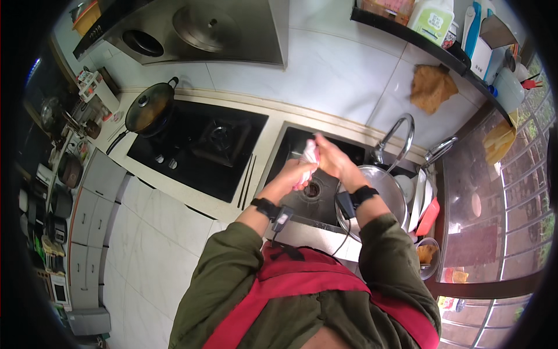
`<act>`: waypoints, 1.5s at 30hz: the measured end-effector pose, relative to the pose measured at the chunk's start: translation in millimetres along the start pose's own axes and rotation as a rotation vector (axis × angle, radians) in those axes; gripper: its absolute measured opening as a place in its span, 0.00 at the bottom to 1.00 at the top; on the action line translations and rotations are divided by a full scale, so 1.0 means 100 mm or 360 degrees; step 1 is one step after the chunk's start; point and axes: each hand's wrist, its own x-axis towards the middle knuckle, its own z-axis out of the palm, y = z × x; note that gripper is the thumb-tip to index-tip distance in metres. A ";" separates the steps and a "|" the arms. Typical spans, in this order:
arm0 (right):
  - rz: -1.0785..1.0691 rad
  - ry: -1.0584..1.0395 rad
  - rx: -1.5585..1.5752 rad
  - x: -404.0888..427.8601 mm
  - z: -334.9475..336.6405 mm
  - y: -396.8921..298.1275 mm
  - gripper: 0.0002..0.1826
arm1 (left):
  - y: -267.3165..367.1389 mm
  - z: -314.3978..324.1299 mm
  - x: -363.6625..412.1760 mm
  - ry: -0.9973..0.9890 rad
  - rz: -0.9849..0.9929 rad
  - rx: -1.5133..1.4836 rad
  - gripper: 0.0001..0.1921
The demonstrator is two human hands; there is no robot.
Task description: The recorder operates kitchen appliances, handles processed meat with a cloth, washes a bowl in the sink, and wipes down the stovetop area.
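Over the dark sink (301,205), my left hand (291,173) is closed around a bunched pink-and-white cloth (309,155). My right hand (332,159) is right beside it, fingers stretched along the cloth's upper end. Blur hides whether those fingers grip the cloth or only press against it. Below both hands the round drain (312,189) shows in the sink floor. A large metal bowl (383,198) sits at the right of the sink, partly behind my right forearm. The curved faucet (409,131) reaches over that bowl.
A lidded wok (150,109) rests on the black gas cooktop (205,144) at left. A pair of chopsticks (247,181) lies between cooktop and sink. Plates (418,196) and a red container (428,217) stand right of the bowl. A loaded shelf (414,39) overhangs at upper right.
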 end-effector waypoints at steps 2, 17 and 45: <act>-0.0050 -0.0114 0.0158 -0.19 -0.03 -0.18 0.37 | 0.06 0.03 -0.09 -0.0264 -0.0030 -0.0630 0.20; -0.0391 -0.0285 -0.0927 -0.59 0.99 -1.18 0.16 | 0.89 0.34 -0.46 -0.0935 0.0240 -0.1242 0.16; -0.0383 0.0969 -0.1283 0.29 -0.29 0.36 0.06 | -0.06 0.41 0.28 0.0586 0.0373 0.1228 0.17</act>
